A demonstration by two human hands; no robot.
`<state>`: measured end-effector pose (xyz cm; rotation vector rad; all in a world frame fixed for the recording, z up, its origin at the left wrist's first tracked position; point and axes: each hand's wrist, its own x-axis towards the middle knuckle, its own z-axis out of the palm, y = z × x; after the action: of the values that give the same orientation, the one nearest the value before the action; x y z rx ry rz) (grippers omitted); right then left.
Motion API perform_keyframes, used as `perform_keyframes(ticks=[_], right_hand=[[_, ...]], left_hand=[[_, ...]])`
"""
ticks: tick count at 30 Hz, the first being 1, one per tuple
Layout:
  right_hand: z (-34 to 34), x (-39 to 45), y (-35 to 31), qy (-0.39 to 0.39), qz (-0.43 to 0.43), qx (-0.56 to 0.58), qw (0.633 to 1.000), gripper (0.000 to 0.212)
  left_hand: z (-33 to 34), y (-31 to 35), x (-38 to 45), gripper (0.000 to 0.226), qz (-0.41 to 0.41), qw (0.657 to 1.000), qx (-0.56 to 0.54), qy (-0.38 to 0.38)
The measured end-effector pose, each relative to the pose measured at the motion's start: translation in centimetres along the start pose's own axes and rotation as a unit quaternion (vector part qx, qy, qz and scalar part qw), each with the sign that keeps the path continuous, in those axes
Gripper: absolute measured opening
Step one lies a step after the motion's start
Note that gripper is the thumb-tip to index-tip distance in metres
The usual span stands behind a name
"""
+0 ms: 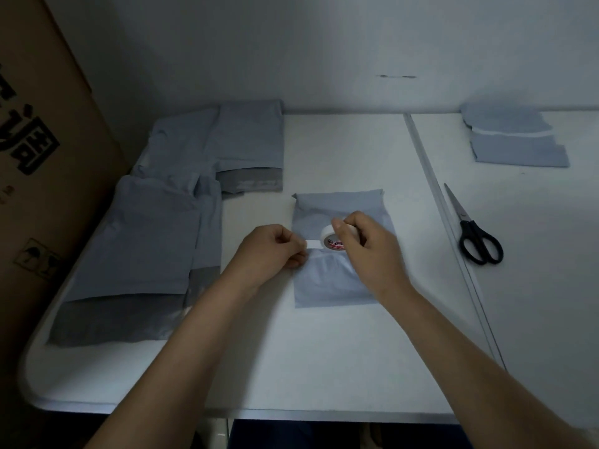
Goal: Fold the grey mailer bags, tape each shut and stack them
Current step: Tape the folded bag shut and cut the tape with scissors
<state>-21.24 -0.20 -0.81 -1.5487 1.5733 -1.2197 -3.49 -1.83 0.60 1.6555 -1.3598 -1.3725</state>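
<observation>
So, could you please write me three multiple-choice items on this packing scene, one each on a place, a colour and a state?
1. Where do the scissors lie?
A. right of the folded mailer
B. on the cardboard box
C. under it

2. What colour are the scissor handles?
A. red
B. black
C. white

3. What holds the tape roll?
A. nothing
B. left hand
C. right hand

Answers: 1 A, they lie past the table seam; 2 B, both loops are black; 3 C, its fingers curl round the roll while the left hand pinches the tape end.

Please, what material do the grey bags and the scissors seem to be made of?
Folded grey bag: probably thin plastic film, matte; it creases softly and lies flat. Scissors: blades look like bare metal, pale and smooth; the black handles look like plastic, though dim light leaves that open.
</observation>
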Motion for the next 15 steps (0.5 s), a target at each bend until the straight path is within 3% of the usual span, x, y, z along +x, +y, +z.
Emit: perform_keyframes(ticks=[8, 15], right_hand=[[0.2, -0.2, 1.2, 0.003, 0.004, 0.042, 0.999, 0.031], [0.1, 0.1, 1.2, -0.029, 0.018, 0.034, 0.999, 0.030]], left_hand=[[0.3, -0.3, -0.4, 0.011, 0.013, 0.999, 0.032, 0.027], [0.4, -0.2, -0.8, 0.012, 0.034, 0.989, 0.125, 0.073]])
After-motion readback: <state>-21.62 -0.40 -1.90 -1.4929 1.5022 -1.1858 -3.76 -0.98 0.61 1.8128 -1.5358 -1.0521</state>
